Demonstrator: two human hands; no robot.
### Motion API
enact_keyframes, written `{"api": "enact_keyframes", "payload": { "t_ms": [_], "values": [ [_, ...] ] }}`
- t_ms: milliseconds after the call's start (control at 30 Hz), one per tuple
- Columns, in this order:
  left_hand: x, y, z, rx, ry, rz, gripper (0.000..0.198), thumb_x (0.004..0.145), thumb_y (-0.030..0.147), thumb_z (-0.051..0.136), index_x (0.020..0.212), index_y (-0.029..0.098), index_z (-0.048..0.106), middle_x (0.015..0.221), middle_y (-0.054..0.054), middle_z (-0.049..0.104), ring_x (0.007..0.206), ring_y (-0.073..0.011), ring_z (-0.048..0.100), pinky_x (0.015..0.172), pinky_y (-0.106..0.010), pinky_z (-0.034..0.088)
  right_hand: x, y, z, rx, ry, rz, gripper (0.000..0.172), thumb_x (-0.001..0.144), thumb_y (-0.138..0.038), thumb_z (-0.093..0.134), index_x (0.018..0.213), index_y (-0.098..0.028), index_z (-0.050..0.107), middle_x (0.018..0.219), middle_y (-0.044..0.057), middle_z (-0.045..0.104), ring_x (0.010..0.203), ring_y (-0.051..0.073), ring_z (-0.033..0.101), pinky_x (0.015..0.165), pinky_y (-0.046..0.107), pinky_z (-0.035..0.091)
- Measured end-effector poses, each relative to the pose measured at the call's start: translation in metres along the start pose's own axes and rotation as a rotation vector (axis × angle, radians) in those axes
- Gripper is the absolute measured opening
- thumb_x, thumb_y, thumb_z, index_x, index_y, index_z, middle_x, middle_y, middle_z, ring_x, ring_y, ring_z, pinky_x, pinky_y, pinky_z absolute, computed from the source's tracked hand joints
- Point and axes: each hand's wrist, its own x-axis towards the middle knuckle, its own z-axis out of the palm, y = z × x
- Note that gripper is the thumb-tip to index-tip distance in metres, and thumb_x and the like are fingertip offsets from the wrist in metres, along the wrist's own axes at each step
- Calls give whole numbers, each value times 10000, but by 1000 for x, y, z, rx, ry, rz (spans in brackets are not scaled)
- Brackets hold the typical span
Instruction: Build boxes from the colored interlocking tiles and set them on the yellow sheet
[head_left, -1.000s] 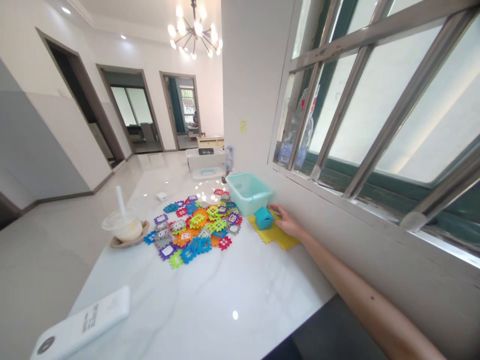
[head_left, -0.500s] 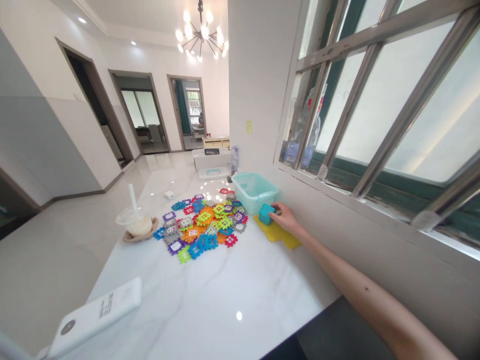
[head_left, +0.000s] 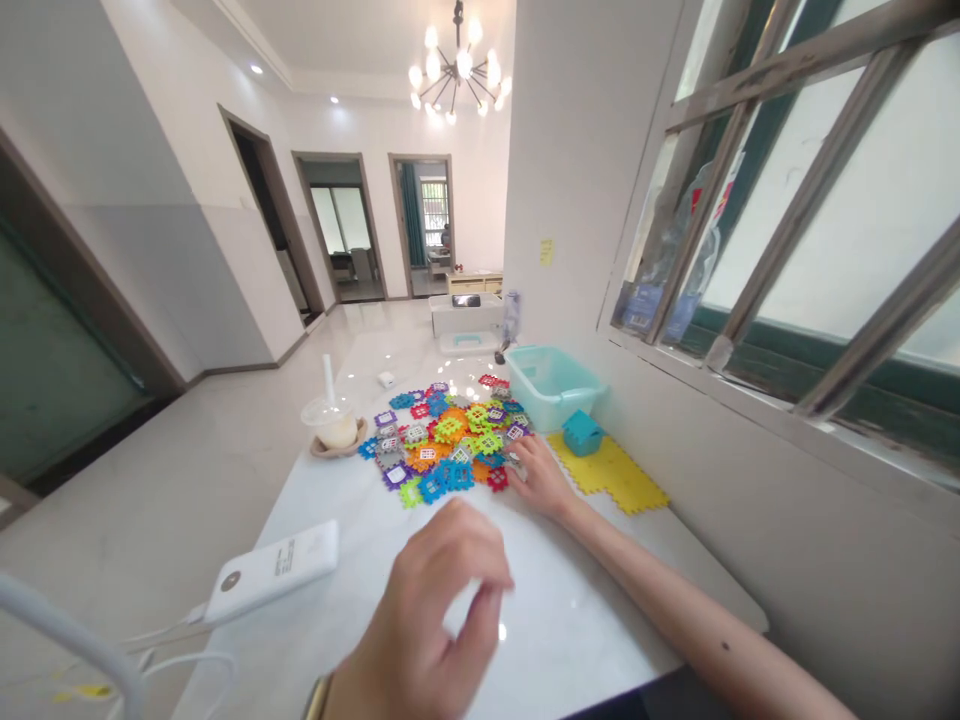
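I'm looking down a long white room, with the chandelier (head_left: 457,65) hanging ahead and the barred window (head_left: 795,190) running along my right. The white marble counter (head_left: 555,610) stretches away from me, and a white storage box (head_left: 466,312) sits at its far end.

Mid-counter lies a loose, multicoloured pile of interlocking plastic tiles (head_left: 450,440). Just past it on the window side is a pale teal plastic tub (head_left: 555,385). Yellow foam mat pieces (head_left: 611,475) lie flat beside the pile, with a small teal block (head_left: 583,432) sitting on them. On the other side of the pile I have a lidded cup with a straw (head_left: 330,425), and nearer me a white power bank (head_left: 270,570) with a cable.

My hands are well apart. The right hand (head_left: 544,478) rests on the counter, fingertips at the near edge of the tiles, though I can't tell whether it grips one. The left hand (head_left: 424,620) is raised close to the camera, blurred, its fingers loosely curled.
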Motion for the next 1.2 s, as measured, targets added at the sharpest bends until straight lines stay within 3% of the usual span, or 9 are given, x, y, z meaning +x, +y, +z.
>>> {"api": "enact_keyframes", "payload": {
  "t_ms": [100, 200, 333, 500, 700, 800, 867, 1100, 1200],
  "values": [
    [25, -64, 4, 332, -90, -25, 330, 865, 75, 503, 1112, 236, 652, 1087, -82, 622, 1067, -269, 560, 975, -462, 455, 5, -12, 29, 12, -14, 1, 251, 785, -125, 583, 1019, -181, 656, 1036, 103, 649, 975, 269, 570, 887, 395, 474],
    [24, -129, 3, 653, -78, -163, 564, 786, 11, 514, 1295, 244, 580, 1358, -97, 526, 1275, -320, 434, 1076, -541, 350, 8, -5, 40, 19, 11, 50, 241, 784, -52, 504, 911, -177, 666, 952, 106, 654, 909, 262, 578, 832, 388, 478],
    [9, -172, -1, 856, -96, -278, 493, 877, 111, 521, 1347, 260, 549, 1495, -109, 425, 1332, -360, 375, 1050, -592, 344, 8, 10, 38, 69, 57, 108, 211, 864, -122, 478, 949, -194, 658, 960, 90, 662, 934, 258, 590, 835, 381, 481],
    [8, -174, -7, 811, -104, -272, 338, 894, 94, 492, 1154, 256, 636, 1345, -81, 543, 1261, -300, 460, 1023, -513, 407, 8, 5, 30, 173, 79, 158, 244, 967, -321, 450, 1066, -161, 605, 864, 88, 667, 776, 223, 616, 716, 336, 499],
    [6, -172, -10, 699, -58, -265, 243, 853, 77, 545, 1023, 233, 623, 1238, -84, 543, 1198, -284, 496, 1021, -494, 426, -3, -23, 23, 325, -173, 59, 259, 955, -259, 450, 1167, -188, 583, 627, -32, 610, 512, 137, 561, 528, 232, 434],
    [6, -174, -11, 653, -41, -264, 214, 845, 72, 567, 992, 223, 605, 1248, -80, 557, 1207, -282, 486, 1036, -488, 421, -5, -31, 25, 303, -345, 29, 241, 933, -213, 448, 1078, -210, 640, 713, -4, 690, 597, 151, 626, 599, 244, 454],
    [7, -176, -12, 634, -39, -263, 225, 833, 70, 589, 997, 223, 600, 1198, -70, 595, 1173, -278, 504, 1025, -483, 431, -4, -31, 29, 258, -373, 46, 245, 924, -211, 455, 1066, -214, 654, 812, 22, 731, 688, 178, 667, 659, 269, 472],
    [14, -172, -13, 626, 37, -242, 376, 751, 68, 644, 1091, 210, 568, 1153, -80, 589, 1126, -281, 534, 1016, -484, 435, 0, -15, 39, 168, -275, 161, 311, 956, -255, 397, 1171, -172, 606, 1061, 119, 732, 928, 274, 692, 793, 383, 508],
    [14, -162, -10, 537, -30, -208, 461, 748, 113, 666, 1179, 218, 539, 1187, -82, 578, 1146, -266, 536, 1035, -439, 440, 0, -12, 37, 174, -268, 147, 316, 967, -255, 388, 1202, -174, 584, 1104, 117, 719, 969, 260, 684, 833, 384, 514]
  ]
}}
